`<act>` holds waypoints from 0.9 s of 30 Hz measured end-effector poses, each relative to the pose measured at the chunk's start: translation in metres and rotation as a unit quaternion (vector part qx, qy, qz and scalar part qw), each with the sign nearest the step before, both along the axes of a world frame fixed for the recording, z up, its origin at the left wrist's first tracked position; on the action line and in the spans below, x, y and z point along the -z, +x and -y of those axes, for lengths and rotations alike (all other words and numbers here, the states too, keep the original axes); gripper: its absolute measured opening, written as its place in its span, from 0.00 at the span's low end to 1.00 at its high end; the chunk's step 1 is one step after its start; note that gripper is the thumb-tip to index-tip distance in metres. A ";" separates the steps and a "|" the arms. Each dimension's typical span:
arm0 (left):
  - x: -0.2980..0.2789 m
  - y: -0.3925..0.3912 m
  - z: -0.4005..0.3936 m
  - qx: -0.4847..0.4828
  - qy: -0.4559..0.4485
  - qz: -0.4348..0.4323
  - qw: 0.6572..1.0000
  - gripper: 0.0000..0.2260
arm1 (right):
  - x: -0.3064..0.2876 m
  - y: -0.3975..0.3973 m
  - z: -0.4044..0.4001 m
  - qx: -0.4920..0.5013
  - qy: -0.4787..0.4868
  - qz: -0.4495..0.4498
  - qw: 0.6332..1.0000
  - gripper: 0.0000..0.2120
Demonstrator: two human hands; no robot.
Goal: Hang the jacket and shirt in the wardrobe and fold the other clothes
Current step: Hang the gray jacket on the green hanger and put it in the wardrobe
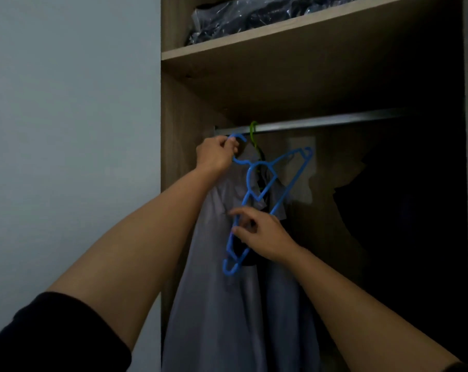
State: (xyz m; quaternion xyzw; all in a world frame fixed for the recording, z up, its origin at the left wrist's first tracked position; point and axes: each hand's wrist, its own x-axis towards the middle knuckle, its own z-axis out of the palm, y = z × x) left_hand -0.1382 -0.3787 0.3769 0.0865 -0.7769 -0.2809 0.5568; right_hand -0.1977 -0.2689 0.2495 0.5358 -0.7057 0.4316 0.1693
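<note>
An empty blue plastic hanger (270, 194) is tilted steeply just below the wardrobe's metal rail (321, 123). My left hand (216, 154) pinches its hook near the rail's left end. My right hand (262, 234) grips its lower arm. Behind the hanger a pale grey shirt (222, 304) hangs from a green hanger (253, 132) hooked on the rail. The blue hook is off the rail.
A wooden shelf (281, 30) above the rail holds dark clothes in a clear plastic bag (254, 14). The wardrobe's left side panel (179, 108) is close to my left hand. Dark garments (402, 210) hang at the right. A plain wall (66, 130) is on the left.
</note>
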 end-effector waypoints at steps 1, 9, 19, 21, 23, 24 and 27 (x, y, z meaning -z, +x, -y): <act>0.004 0.004 0.002 0.000 0.001 0.000 1.000 0.13 | -0.003 0.002 -0.004 0.001 -0.021 -0.014 1.000 0.15; 0.027 0.044 0.002 0.027 0.009 0.069 0.997 0.12 | -0.019 0.009 -0.024 0.203 0.038 -0.138 0.969 0.28; 0.031 0.111 -0.022 -0.027 -0.022 0.046 0.998 0.13 | -0.018 0.038 -0.019 0.000 0.051 -0.050 0.997 0.18; 0.038 0.128 -0.030 -0.058 -0.041 0.103 0.992 0.13 | -0.021 0.040 -0.023 -0.027 0.036 -0.034 0.998 0.13; 0.046 0.147 -0.038 -0.108 -0.068 0.191 0.973 0.12 | -0.023 0.041 -0.029 -0.037 0.008 -0.018 0.999 0.13; 0.051 0.158 -0.042 -0.133 -0.081 0.239 0.959 0.12 | -0.024 0.042 -0.033 -0.041 -0.002 -0.013 0.999 0.15; 0.067 0.195 -0.055 -0.194 -0.095 0.336 0.917 0.09 | -0.022 0.045 -0.042 -0.063 -0.007 -0.006 0.998 0.17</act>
